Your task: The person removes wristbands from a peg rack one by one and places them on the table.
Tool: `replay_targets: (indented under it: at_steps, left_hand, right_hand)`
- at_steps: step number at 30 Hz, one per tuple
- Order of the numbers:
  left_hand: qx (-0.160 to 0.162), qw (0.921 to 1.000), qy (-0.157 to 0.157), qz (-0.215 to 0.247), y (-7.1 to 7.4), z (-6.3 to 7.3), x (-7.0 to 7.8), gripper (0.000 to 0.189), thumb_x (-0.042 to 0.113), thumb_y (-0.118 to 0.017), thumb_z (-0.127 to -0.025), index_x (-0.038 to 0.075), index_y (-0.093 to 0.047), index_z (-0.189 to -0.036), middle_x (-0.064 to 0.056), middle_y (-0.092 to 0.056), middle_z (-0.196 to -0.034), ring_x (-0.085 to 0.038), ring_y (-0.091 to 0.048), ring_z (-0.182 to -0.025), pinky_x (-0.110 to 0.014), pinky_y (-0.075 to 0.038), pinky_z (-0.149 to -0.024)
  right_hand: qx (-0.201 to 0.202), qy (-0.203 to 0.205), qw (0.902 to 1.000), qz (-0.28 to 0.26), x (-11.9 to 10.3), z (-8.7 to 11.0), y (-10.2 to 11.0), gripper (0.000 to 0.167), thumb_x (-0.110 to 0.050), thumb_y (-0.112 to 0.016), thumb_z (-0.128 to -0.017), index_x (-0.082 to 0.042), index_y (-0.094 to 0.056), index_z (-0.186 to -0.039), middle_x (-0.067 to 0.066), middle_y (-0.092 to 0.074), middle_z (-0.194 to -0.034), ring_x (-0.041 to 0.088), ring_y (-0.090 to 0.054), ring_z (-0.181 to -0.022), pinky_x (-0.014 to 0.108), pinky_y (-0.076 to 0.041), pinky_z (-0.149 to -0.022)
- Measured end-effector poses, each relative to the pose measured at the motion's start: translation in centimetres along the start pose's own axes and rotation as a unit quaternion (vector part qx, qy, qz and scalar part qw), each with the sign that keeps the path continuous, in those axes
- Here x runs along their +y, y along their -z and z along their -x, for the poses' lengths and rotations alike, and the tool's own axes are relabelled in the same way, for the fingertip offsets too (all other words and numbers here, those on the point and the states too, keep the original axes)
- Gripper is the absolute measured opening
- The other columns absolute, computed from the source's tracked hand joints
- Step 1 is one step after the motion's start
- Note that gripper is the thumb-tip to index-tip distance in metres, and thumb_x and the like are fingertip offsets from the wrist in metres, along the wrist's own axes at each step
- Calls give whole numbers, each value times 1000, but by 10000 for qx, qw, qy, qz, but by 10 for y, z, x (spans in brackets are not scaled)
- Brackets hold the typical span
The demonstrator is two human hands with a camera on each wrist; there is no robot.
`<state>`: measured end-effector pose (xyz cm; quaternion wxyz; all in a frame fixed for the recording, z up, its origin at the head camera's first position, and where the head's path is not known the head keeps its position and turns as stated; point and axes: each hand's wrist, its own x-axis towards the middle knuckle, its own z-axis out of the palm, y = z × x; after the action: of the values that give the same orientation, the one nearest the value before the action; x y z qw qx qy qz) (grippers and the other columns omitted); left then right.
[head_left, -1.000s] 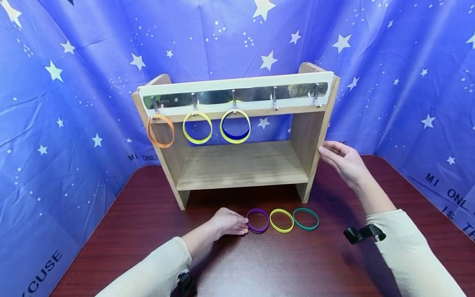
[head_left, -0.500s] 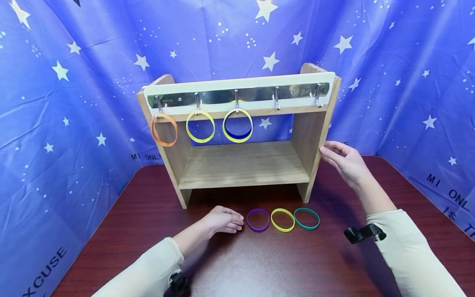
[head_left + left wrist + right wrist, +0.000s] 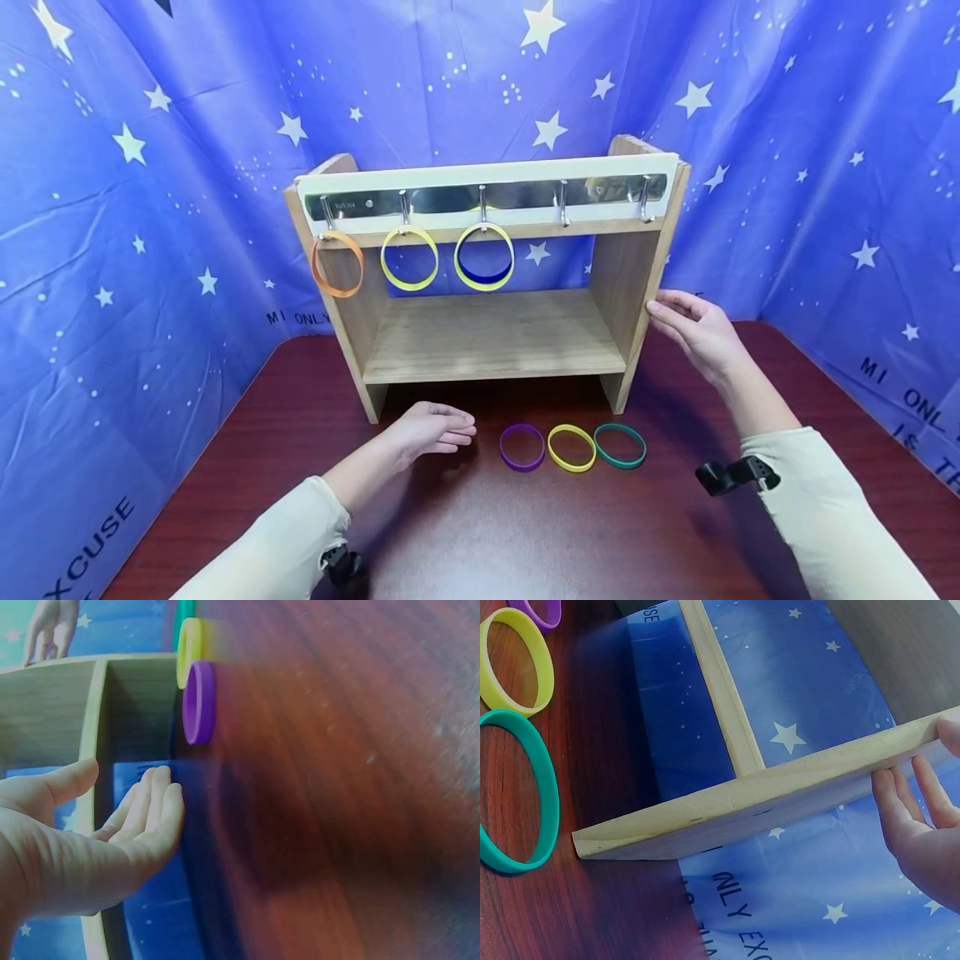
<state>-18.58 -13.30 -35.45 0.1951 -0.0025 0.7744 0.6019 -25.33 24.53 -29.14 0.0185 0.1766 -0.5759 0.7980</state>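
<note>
On the table in front of the wooden shelf (image 3: 495, 333) lie a purple wristband (image 3: 522, 467), a yellow wristband (image 3: 572, 468) and a teal wristband (image 3: 621, 464) in a row. My left hand (image 3: 423, 433) hovers left of the purple one, fingers extended and thumb apart, holding nothing. In the left wrist view its palm (image 3: 97, 855) faces the shelf side. My right hand (image 3: 697, 333) holds the shelf's right side panel, thumb at the front edge and fingers against the outer face. From the shelf's hooks hang an orange wristband (image 3: 337, 293), a yellow wristband (image 3: 409, 286), and a yellow wristband (image 3: 485, 286) overlapping a blue one (image 3: 483, 277).
A metal strip (image 3: 517, 196) with several hooks runs along the shelf's white front board. The fourth hook (image 3: 564, 204) and the rightmost hook (image 3: 645, 200) carry no band. Star-printed blue cloth (image 3: 465, 75) encloses the dark red table (image 3: 480, 533) behind and at both sides.
My left hand has drawn away from the purple wristband, leftward and slightly toward the shelf, and its fingers have spread a little. The right hand stays on the side panel.
</note>
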Motion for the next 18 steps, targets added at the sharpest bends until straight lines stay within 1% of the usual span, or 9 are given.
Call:
replay_targets:
  at_steps: [4,7,11,14,18]
  left_hand:
    - [44,10000,-3,80,6,2,6,36,14,-56,-95,-8,-56,-124,-26,-63,-124,-36,-62,-116,-44,-53,-101]
    - [17,9999,-33,156,9,4,12,38,14,-54,-96,-9,-54,-126,-25,-63,-125,-37,-60,-118,-45,-52,-103]
    - [-77,9994,-158,288,12,4,18,39,14,-52,-98,-10,-52,-128,-26,-60,-128,-38,-57,-122,-44,-50,-105]
    - [-151,9989,-260,365,14,4,21,39,14,-50,-99,-10,-51,-129,-28,-58,-130,-39,-54,-126,-41,-51,-106]
    - [-269,9977,-380,484,17,5,25,39,11,-45,-100,-12,-48,-131,-30,-54,-133,-41,-49,-130,-38,-49,-108]
  right_hand:
    - [4,-34,10000,-61,1,3,1,21,4,-58,-91,-14,-68,-96,-4,-69,-90,3,-67,-87,14,-58,-81]
    - [-11,-9,10000,-88,1,3,1,22,4,-57,-92,-14,-68,-96,-4,-69,-91,3,-68,-87,14,-58,-80]
    - [-27,45,10000,-49,2,3,1,22,4,-56,-92,-14,-68,-96,-4,-69,-91,3,-68,-87,14,-58,-80]
    - [-48,65,10000,-33,2,2,1,22,4,-57,-92,-14,-68,-97,-4,-69,-91,3,-68,-87,13,-58,-80]
    - [-79,96,9999,19,1,1,-1,21,4,-57,-92,-14,-68,-97,-4,-69,-91,3,-67,-87,14,-58,-81]
